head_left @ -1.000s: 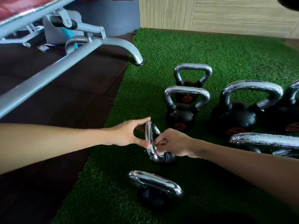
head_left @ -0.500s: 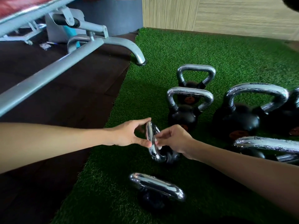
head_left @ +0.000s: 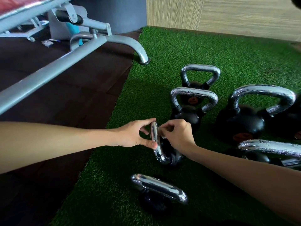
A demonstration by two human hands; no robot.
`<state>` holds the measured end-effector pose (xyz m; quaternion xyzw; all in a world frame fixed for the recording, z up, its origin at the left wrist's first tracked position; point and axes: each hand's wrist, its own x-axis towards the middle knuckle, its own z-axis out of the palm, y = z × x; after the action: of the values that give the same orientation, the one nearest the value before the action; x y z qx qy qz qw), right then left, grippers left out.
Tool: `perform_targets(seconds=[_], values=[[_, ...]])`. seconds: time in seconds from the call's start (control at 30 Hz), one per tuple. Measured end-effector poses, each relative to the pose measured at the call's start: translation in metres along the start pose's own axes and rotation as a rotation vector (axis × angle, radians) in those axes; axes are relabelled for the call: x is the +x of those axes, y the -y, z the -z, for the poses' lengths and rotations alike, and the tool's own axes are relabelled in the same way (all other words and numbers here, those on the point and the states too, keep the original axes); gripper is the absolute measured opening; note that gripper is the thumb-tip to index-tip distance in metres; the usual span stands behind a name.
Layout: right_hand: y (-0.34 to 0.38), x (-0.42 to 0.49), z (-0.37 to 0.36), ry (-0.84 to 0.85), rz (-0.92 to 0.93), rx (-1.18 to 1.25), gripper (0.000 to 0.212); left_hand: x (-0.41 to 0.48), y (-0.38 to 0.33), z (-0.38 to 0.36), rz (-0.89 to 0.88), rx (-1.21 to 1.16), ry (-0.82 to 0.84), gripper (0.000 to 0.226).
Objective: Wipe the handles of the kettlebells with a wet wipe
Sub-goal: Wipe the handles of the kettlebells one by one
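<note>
A small black kettlebell with a chrome handle (head_left: 157,149) stands on the green turf (head_left: 171,51) in front of me, its handle seen edge-on. My left hand (head_left: 136,133) pinches that handle between thumb and fingers from the left. My right hand (head_left: 178,134) is curled against the handle's upper right side, and a sliver of pale wet wipe (head_left: 162,136) shows under its fingers. Another small kettlebell (head_left: 160,189) stands nearer to me.
Two kettlebells (head_left: 193,101) stand in a row behind the hands, larger ones (head_left: 254,111) to the right, one chrome handle (head_left: 270,148) at the right edge. A grey metal bench frame (head_left: 91,44) crosses the dark floor on the left. A wooden wall backs the turf.
My right hand has slid up the handle from its lower part to near the top. The left hand keeps its pinch. The view has shifted slightly.
</note>
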<state>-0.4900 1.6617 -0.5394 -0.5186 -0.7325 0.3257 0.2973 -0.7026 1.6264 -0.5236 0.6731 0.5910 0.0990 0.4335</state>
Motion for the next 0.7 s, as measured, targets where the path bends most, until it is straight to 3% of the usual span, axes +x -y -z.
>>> perform_targets(seconds=[0.23,0.37,0.53,0.6,0.7], values=[[-0.011,0.006,0.022,0.059,-0.122,-0.103,0.007,0.009,-0.023,0.006,0.024,0.11,-0.003,0.124],[-0.006,-0.008,0.053,-0.055,-0.221,-0.019,0.008,0.018,-0.061,-0.002,0.049,0.197,-0.002,0.116],[-0.008,-0.037,0.075,-0.04,-0.385,0.024,0.01,0.044,-0.086,-0.011,-0.058,0.408,-0.017,0.125],[-0.006,-0.046,0.08,-0.006,-0.441,0.041,0.011,0.051,-0.084,0.003,-0.113,0.434,0.023,0.116],[0.005,-0.06,0.083,0.12,-0.461,0.167,0.012,0.062,-0.079,0.026,-0.185,0.483,0.053,0.081]])
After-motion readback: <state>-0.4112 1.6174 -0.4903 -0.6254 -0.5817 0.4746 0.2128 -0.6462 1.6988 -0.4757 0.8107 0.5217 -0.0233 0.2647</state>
